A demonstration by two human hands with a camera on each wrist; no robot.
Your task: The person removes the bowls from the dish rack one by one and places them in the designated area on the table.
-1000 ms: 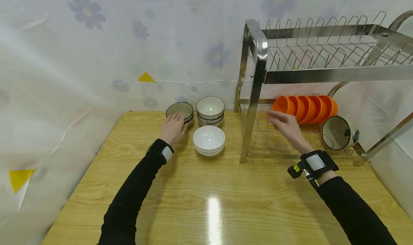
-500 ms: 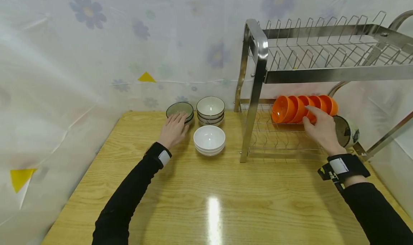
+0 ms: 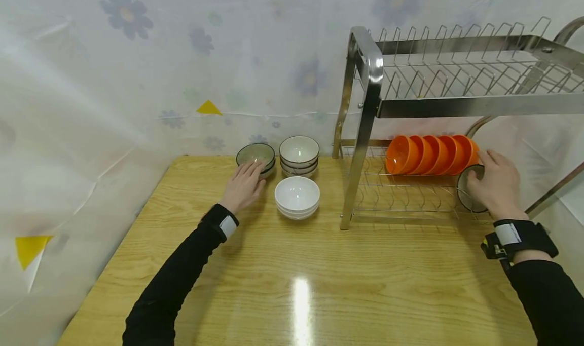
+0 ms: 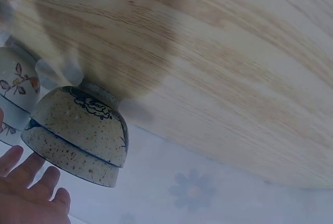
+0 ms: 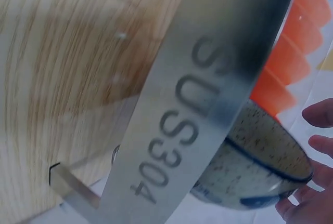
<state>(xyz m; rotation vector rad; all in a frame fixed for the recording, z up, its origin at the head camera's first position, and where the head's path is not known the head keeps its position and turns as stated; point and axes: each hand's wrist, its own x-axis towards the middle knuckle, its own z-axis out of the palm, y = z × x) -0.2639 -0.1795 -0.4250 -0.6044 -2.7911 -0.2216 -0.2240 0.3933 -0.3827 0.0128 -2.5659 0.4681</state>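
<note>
At the back left, two stacked bowls (image 3: 248,152), dark-rimmed and speckled, stand on the table. My left hand (image 3: 242,188) lies over their near rim, its fingers extended; the left wrist view puts the fingertips (image 4: 36,160) right at the rim. On the rack's lower tier, a speckled bowl (image 5: 260,156) with a blue rim lies tipped on its side, its mouth facing left. Around its right side reaches my right hand (image 3: 497,184), hiding much of it. In the right wrist view the fingers are spread, with some space between the upper ones and the bowl.
Several orange bowls (image 3: 401,156) lean in a row on the lower tier of the metal dish rack (image 3: 371,72). White bowls (image 3: 296,196) and dark-rimmed pale bowls (image 3: 298,151) stand stacked beside the left bowls. The rack's front bar (image 5: 177,115) crosses before the speckled bowl.
My right hand has travelled right, past the orange bowls, to the speckled bowl at the rack's end. The left hand has stayed at its bowls, its forearm shifting slightly left.
</note>
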